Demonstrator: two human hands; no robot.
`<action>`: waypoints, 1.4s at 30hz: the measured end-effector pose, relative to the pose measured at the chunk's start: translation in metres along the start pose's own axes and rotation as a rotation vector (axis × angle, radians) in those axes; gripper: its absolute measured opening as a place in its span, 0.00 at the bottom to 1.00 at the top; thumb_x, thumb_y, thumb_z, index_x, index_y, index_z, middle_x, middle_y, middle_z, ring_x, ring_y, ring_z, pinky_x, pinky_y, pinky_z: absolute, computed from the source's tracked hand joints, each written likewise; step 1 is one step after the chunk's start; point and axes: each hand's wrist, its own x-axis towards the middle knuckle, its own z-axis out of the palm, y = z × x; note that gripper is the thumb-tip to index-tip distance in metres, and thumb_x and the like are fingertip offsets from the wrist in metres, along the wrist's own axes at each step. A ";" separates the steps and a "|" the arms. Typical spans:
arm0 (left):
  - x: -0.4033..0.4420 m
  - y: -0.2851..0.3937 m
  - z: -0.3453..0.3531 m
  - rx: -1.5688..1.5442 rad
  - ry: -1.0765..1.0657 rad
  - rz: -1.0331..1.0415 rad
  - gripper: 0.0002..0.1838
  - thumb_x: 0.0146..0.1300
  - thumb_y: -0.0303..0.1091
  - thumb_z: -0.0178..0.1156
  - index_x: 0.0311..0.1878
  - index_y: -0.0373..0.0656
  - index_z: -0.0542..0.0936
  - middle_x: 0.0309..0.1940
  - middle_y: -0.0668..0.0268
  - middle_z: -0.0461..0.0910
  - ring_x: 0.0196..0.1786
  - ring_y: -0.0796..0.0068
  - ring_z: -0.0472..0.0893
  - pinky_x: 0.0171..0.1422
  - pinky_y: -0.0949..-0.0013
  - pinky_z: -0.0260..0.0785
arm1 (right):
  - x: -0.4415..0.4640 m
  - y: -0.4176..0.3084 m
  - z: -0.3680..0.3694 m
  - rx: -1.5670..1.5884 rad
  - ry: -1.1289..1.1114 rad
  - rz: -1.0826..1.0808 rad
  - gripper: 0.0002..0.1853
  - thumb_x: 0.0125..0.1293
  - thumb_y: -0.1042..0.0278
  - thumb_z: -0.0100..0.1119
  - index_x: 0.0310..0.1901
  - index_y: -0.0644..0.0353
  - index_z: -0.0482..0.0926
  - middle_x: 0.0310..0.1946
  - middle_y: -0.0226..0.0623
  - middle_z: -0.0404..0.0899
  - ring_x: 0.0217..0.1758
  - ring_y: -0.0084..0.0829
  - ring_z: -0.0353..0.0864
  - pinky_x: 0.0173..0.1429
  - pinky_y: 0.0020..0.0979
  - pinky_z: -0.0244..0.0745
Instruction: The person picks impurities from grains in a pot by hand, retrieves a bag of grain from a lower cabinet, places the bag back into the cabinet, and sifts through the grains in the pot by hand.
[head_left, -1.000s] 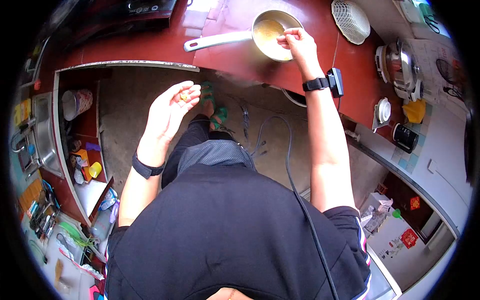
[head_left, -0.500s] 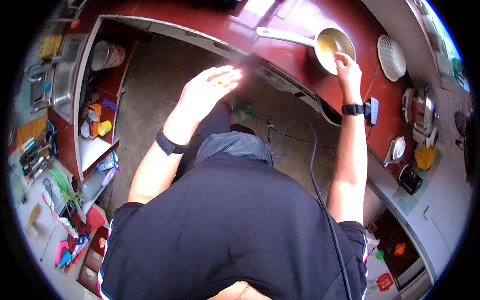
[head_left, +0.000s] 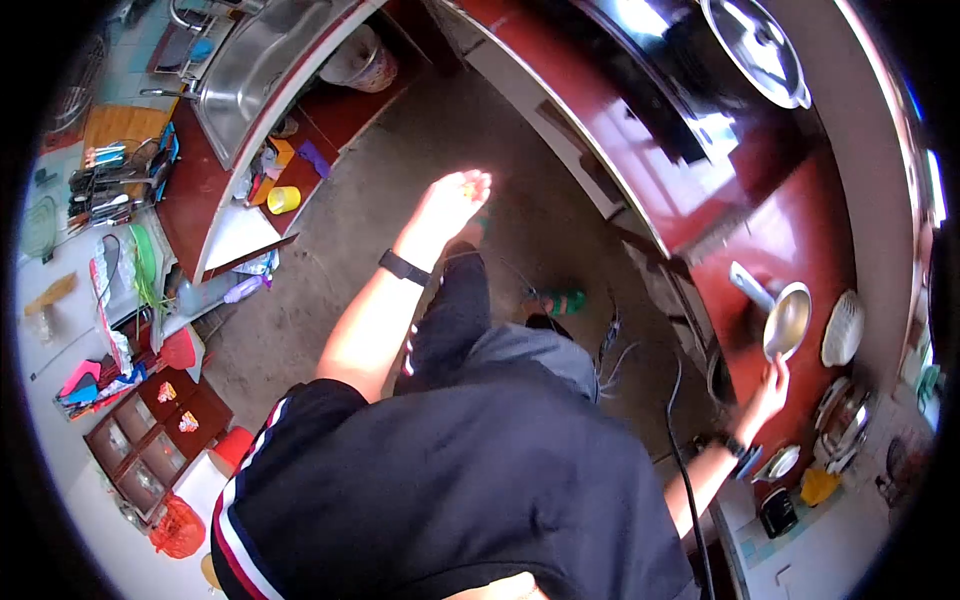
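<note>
My left hand point(head_left: 452, 208) is held out over the floor, palm up and fingers curled into a cup. A small yellow-orange piece point(head_left: 468, 190) lies in it, too small to name. My right hand point(head_left: 766, 398) is stretched out to the right, just beside the near rim of a small metal saucepan point(head_left: 802, 312). Its fingers look extended, with nothing visible between them; whether they touch the rim I cannot tell. The saucepan stands on the red counter point(head_left: 738, 372), its light handle pointing up and left. Some yellowish content or tint shows inside it.
A ribbed white dish point(head_left: 843, 328) stands right of the saucepan. Farther along are a black stove point(head_left: 650, 75) and a glass-lidded pot point(head_left: 757, 50). At left are a metal sink point(head_left: 255, 85), a yellow cup point(head_left: 284, 200) and a knife rack. A black cable point(head_left: 690, 480) hangs near my right arm.
My body and view have turned left, away from the saucepan. My right hand has moved from above the pan's inside to its near rim. The left hand's fingers have curled more.
</note>
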 end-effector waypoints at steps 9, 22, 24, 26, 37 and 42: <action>0.173 0.233 -0.155 -0.299 0.341 0.250 0.13 0.75 0.27 0.48 0.55 0.29 0.75 0.54 0.47 0.80 0.56 0.52 0.82 0.67 0.51 0.77 | -0.114 0.019 0.001 0.072 0.023 0.515 0.17 0.78 0.68 0.48 0.62 0.64 0.77 0.55 0.37 0.82 0.51 0.26 0.81 0.59 0.27 0.77; 0.269 0.360 -0.151 -0.375 0.196 0.470 0.20 0.75 0.31 0.55 0.62 0.25 0.71 0.64 0.45 0.74 0.71 0.47 0.72 0.77 0.48 0.67 | -0.119 -0.031 0.029 -0.023 -0.064 0.530 0.18 0.75 0.71 0.51 0.63 0.63 0.76 0.55 0.39 0.82 0.49 0.26 0.82 0.53 0.25 0.76; 0.263 0.331 -0.127 -0.372 0.225 0.391 0.09 0.70 0.23 0.61 0.49 0.28 0.78 0.52 0.48 0.81 0.57 0.52 0.82 0.66 0.53 0.80 | -0.115 -0.012 0.031 0.109 -0.029 0.564 0.16 0.75 0.73 0.52 0.61 0.64 0.77 0.44 0.35 0.84 0.42 0.22 0.80 0.43 0.19 0.76; 0.257 0.290 -0.122 -0.329 0.129 0.312 0.08 0.70 0.22 0.60 0.49 0.31 0.78 0.49 0.48 0.82 0.54 0.54 0.84 0.64 0.54 0.81 | -0.118 -0.003 0.040 0.098 0.008 0.598 0.17 0.75 0.73 0.52 0.62 0.64 0.76 0.43 0.35 0.84 0.40 0.22 0.80 0.41 0.19 0.76; 0.038 0.042 0.173 0.822 -0.474 -0.190 0.14 0.75 0.28 0.54 0.58 0.32 0.77 0.55 0.51 0.83 0.58 0.59 0.84 0.67 0.59 0.77 | -0.220 -0.001 0.042 0.253 0.170 0.601 0.13 0.73 0.73 0.55 0.55 0.64 0.82 0.41 0.39 0.87 0.38 0.23 0.85 0.45 0.23 0.81; -0.046 -0.122 0.321 0.851 -1.000 -0.147 0.18 0.75 0.33 0.56 0.60 0.28 0.75 0.58 0.47 0.80 0.64 0.54 0.81 0.71 0.56 0.73 | -0.248 0.101 -0.019 0.407 0.255 0.614 0.12 0.74 0.78 0.51 0.53 0.64 0.82 0.39 0.38 0.87 0.37 0.22 0.84 0.41 0.21 0.81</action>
